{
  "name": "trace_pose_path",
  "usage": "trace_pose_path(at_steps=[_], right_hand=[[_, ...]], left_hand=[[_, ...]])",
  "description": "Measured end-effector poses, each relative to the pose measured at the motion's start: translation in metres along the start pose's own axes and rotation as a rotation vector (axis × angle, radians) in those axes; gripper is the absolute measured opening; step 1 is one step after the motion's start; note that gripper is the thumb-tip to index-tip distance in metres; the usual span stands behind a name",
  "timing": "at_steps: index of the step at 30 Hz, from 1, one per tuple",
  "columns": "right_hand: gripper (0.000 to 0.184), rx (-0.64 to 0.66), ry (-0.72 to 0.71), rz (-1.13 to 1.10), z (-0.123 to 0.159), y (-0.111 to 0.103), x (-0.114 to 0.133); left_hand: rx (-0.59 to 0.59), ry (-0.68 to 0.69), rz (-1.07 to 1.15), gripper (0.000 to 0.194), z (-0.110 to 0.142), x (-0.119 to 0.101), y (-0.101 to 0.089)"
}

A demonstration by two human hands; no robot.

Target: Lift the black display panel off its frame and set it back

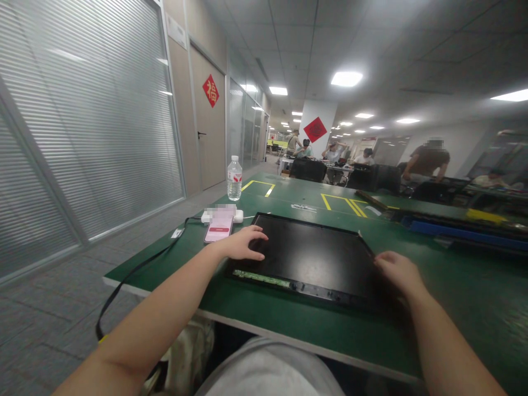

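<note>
A flat black panel (313, 256) lies on the green table (454, 308) in front of me, with a strip of green circuit board (264, 279) showing along its near edge. My left hand (243, 243) rests on the panel's left side, fingers spread over the surface. My right hand (398, 272) sits at the panel's right edge, fingers curled down against it; I cannot make out whether they grip the edge.
A phone with a pink screen (219, 227) lies left of the panel, beside a white power strip (223, 214) with a black cable (136, 269) running off the table. A water bottle (234, 178) stands further back. Blue trays (454, 228) sit at right. Several people work at distant tables.
</note>
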State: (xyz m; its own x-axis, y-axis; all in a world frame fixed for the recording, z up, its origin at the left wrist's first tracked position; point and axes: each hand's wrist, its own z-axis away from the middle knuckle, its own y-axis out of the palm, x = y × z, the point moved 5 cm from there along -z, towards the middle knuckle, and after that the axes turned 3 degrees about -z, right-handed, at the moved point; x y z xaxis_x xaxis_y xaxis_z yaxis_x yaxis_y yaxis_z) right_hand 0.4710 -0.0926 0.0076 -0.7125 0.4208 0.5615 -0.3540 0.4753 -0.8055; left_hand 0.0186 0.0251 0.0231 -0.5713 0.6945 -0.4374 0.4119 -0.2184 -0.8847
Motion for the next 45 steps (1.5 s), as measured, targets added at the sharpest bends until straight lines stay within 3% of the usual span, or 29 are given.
trace_pose_path(at_steps=[3, 7, 15, 30, 45], right_hand=[[0.019, -0.006, -0.005, 0.034, 0.001, -0.001, 0.0], [0.026, 0.04, -0.005, 0.103, -0.001, 0.002, -0.003], [0.037, 0.169, -0.011, 0.153, -0.01, 0.017, -0.013], [0.027, 0.188, 0.031, -0.136, -0.012, 0.02, -0.022], [0.036, 0.218, 0.075, -0.164, -0.024, 0.031, -0.037]], left_hand=[[-0.087, -0.106, -0.096, 0.052, -0.005, 0.014, 0.003], [-0.119, -0.224, -0.225, 0.047, -0.008, 0.023, 0.005], [-0.141, -0.301, -0.289, 0.043, -0.011, 0.024, 0.004], [-0.137, -0.353, -0.237, 0.048, -0.008, 0.026, 0.004], [-0.144, -0.389, -0.202, 0.047, -0.01, 0.028, 0.005]])
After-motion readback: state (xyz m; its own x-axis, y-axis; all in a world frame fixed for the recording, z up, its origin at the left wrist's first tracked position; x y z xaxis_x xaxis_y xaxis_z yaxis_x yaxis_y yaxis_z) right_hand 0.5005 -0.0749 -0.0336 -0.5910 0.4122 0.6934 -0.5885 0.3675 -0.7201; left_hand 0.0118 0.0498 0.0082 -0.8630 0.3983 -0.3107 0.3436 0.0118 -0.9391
